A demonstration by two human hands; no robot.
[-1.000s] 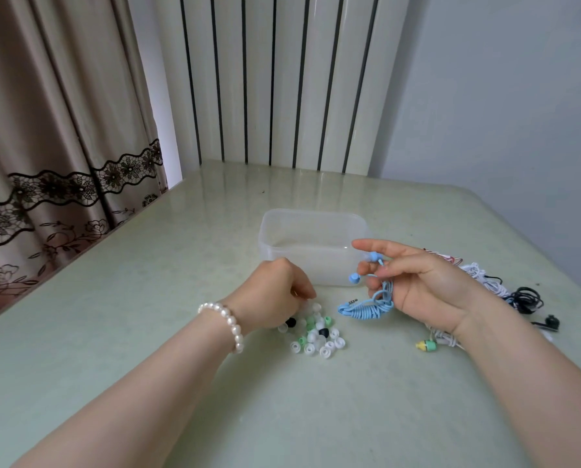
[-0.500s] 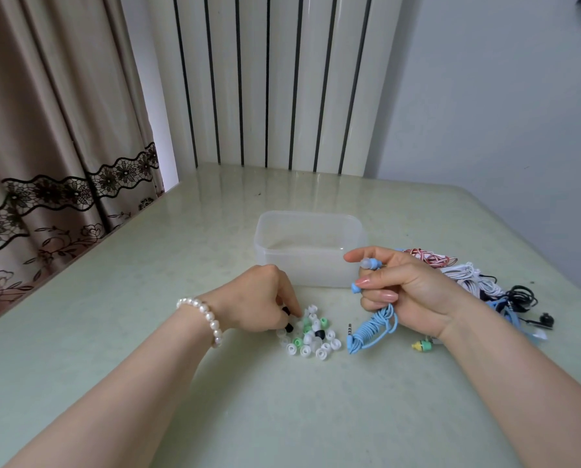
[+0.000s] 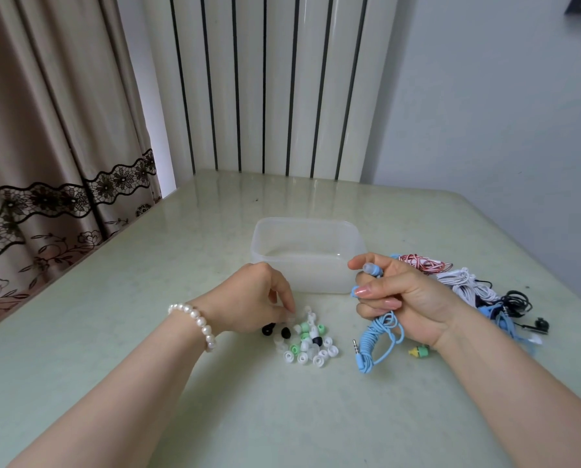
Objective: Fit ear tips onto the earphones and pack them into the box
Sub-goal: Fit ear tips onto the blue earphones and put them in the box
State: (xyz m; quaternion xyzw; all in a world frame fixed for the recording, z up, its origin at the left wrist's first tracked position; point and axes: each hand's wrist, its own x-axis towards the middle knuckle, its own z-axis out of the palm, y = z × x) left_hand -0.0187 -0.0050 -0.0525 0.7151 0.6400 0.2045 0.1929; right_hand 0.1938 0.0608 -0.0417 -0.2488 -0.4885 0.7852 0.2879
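On the pale green table [image 3: 147,332], just in front of the translucent plastic box [image 3: 307,255], a small heap of white, green and black ear tips [image 3: 307,342] is spread. The left hand [image 3: 252,304], with a pearl bracelet [image 3: 194,320] at its wrist, is lowered over the far left edge of the heap, its fingertips pinched together on what appears to be a clear tip; the object itself is too small to be made out. The blue earphones [image 3: 378,336] are gripped in the closed right hand [image 3: 403,302], one earbud [image 3: 371,270] being held up between thumb and forefinger while the coiled cable and plug hang down to the table. A tangle of red, white, black and blue earphones [image 3: 478,292] is piled to the right of the box, partly behind the right hand.
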